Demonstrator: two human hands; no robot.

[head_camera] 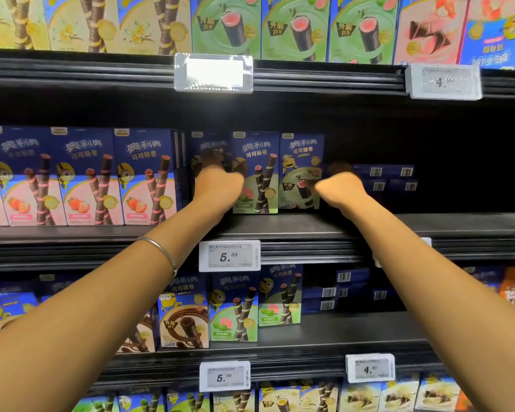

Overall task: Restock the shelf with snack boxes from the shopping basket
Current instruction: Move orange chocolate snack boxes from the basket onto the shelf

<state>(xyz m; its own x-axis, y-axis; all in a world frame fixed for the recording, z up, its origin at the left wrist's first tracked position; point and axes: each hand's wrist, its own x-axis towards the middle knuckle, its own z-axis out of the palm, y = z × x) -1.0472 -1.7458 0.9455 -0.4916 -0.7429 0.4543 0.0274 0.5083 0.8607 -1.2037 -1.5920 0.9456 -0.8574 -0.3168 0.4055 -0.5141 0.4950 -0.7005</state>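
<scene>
The left hand (217, 185) and right hand (339, 190) flank upright snack boxes (254, 162) on the middle shelf (443, 226), their fingers too shadowed to tell any grip, and such cartons likely feel light, stiff, crushable, best pinched across narrow sides.

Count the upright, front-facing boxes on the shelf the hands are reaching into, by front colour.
Pink-fronted boxes: 4 (the leftmost is cut off by the frame edge)
Green-fronted boxes: 2
Dark box half hidden by the left hand, colour unclear: 1
Total: 7
</scene>
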